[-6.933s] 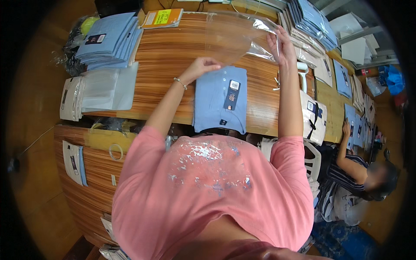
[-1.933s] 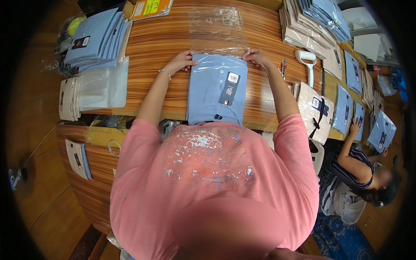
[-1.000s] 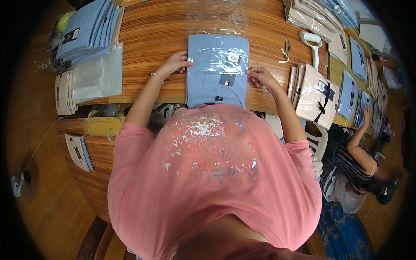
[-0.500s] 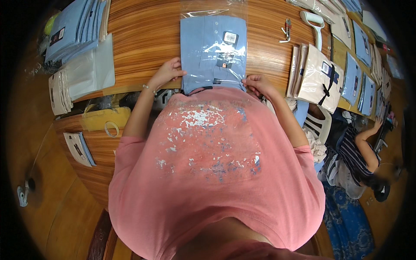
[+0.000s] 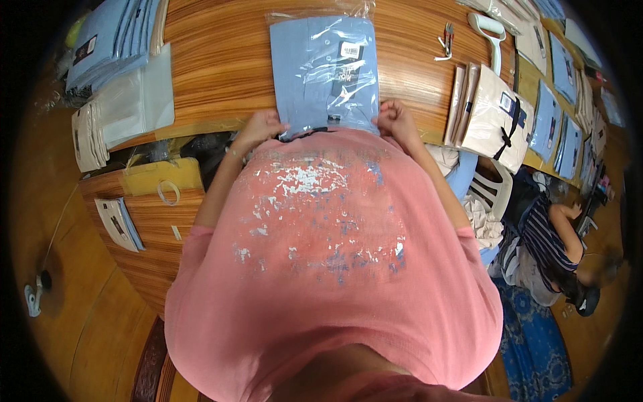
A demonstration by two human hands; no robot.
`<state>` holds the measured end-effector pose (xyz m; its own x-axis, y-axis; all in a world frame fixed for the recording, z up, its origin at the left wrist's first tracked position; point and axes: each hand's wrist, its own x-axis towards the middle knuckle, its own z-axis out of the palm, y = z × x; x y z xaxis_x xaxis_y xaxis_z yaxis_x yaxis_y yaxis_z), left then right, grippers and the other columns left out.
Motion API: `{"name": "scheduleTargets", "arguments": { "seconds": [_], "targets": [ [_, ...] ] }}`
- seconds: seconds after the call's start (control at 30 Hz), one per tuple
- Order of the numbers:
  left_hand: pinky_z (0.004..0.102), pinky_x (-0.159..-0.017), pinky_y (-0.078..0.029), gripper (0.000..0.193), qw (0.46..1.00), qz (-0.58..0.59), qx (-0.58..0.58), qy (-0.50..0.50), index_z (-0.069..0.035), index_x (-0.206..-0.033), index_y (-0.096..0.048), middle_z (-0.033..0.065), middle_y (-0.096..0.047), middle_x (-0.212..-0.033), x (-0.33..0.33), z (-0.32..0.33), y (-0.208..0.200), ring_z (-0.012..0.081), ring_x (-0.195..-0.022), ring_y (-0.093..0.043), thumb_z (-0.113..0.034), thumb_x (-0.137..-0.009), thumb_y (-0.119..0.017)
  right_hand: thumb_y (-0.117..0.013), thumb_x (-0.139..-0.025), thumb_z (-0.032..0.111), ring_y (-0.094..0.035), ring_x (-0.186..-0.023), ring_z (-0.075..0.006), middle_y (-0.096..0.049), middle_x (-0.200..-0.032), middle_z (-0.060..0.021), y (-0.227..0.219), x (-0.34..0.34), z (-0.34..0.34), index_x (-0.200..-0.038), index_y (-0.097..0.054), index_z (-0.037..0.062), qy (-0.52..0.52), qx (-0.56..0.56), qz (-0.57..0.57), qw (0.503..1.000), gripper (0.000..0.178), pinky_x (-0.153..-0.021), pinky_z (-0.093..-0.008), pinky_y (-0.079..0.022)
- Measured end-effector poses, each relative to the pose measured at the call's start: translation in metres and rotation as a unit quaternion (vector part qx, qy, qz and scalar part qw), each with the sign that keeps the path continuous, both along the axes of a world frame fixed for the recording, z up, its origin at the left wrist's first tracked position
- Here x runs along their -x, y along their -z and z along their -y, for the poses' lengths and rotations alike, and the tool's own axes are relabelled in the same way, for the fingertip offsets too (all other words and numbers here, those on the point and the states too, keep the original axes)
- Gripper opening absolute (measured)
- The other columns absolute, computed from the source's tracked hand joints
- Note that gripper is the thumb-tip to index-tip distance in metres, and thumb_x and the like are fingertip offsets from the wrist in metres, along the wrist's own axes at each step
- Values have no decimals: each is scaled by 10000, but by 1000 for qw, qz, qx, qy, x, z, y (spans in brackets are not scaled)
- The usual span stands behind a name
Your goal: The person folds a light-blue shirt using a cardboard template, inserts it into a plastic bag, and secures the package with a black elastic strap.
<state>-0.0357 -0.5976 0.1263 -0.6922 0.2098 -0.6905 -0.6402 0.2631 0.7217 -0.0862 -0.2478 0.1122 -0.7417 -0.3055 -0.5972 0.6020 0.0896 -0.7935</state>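
A folded light-blue shirt [image 5: 311, 74] in a clear plastic bag lies on the wooden table in front of me, its near edge against my chest. A dark tag with a white label sits on the shirt's right half. At the near left corner of the bag, my left hand [image 5: 263, 126] pinches the edge between thumb and fingers. My right hand [image 5: 398, 120] has its fingers closed at the near right corner. Part of the near edge, with a dark strip on it, is hidden by my pink top.
Packed blue shirts [image 5: 110, 40] and clear bags [image 5: 144, 100] lie at the left. Packed beige garments [image 5: 499, 120], a white-handled roller [image 5: 492, 33] and small red-handled snippers [image 5: 447, 37] are at the right. A tape roll [image 5: 169, 193] rests lower left. Another person [image 5: 549, 241] works far right.
The bagged shirt has shifted a little to the left and tilted, with its far end moving nearer. My left hand has come down to the near corner; my right hand stays at its side.
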Motion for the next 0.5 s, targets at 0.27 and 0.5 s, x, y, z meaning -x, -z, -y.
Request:
{"name": "scheduleTargets", "arguments": {
  "seconds": [0.27, 0.5],
  "targets": [
    [193, -558, -428, 192, 999, 5, 31, -11, 22, -888, -609, 38, -633, -773, 16, 3, -18, 69, -649, -549, -138, -800, -667, -714, -709, 22, -509, -548, -67, -598, -677, -9, -22, 25, 8, -958, -561, 3, -87, -88, -23, 992, 293, -480, -215, -404],
    [188, -592, -434, 217, 990, 29, -115, -75, 36, -960, -608, 29, -632, -815, -27, -5, 16, 59, -696, -548, -131, -827, -648, -684, -725, 46, -479, -543, -47, -595, -677, 3, -12, -7, -5, -862, -622, 23, -165, -49, 42, 984, 153, -475, -212, -382]
  ]
}}
